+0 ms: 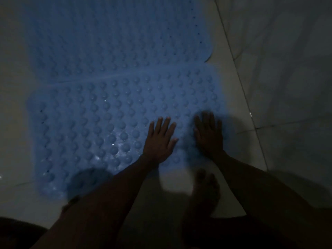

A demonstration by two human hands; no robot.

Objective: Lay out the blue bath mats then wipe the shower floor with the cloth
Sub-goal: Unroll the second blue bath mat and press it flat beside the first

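Head view, dim light. Two blue bath mats are lying flat on the pale tiled floor, side by side and meeting along a seam that is running left to right: the near mat, studded with rounded suction cups, and the far mat, whose rounded right corner is showing just beyond the seam. The left hand is resting palm down on the near mat toward its right end, fingers spread and extended, gripping nothing. The right hand is lying just beside it, also palm down at the mat's right edge, fingers extended; it is blurred, so contact along the fingertips cannot be told exactly. A bare foot is standing on the tiles near the mat's near edge. A grout line is running diagonally at the right
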